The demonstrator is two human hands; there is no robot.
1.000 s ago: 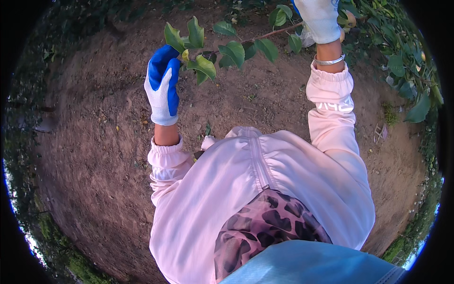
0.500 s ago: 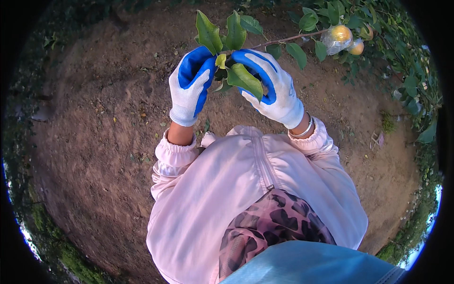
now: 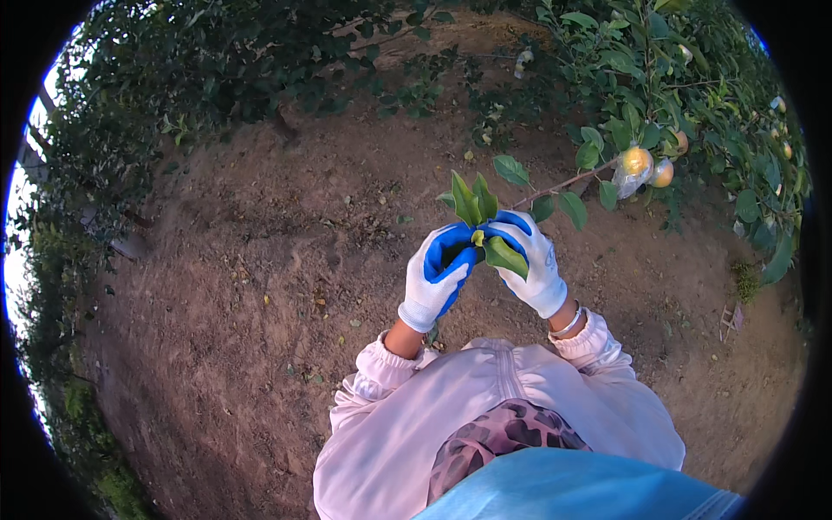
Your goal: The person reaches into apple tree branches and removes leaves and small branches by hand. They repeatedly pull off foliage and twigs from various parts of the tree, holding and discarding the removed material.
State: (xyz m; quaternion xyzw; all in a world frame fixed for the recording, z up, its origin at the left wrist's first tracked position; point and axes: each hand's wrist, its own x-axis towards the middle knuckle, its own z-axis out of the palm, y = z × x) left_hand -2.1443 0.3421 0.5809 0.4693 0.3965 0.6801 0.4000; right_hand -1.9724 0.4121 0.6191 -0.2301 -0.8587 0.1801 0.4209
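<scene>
Both my hands wear white knit gloves with blue coated palms, and they meet at the leafy end of a thin branch (image 3: 568,182). My left hand (image 3: 436,276) is closed, its fingers and thumb curled in against the branch tip. From the other side my right hand (image 3: 530,264) is closed round the same tip, beside a broad green leaf (image 3: 505,256). Upright green leaves (image 3: 467,199) and a small yellowish leaf (image 3: 477,237) stick out between the gloves. What the fingertips pinch is hidden by gloves and leaves.
Farther along the branch, to the right, a yellow-red apple (image 3: 637,161) hangs in torn clear plastic, with another apple (image 3: 662,173) close by. Dense foliage (image 3: 754,130) lines the right side. Trees (image 3: 260,61) stand at the far left over bare brown soil (image 3: 217,347).
The view has tilted up, so my hands and the branch appear lower, farther right and smaller. More trees show at the top. Both hands keep their hold on the branch tip.
</scene>
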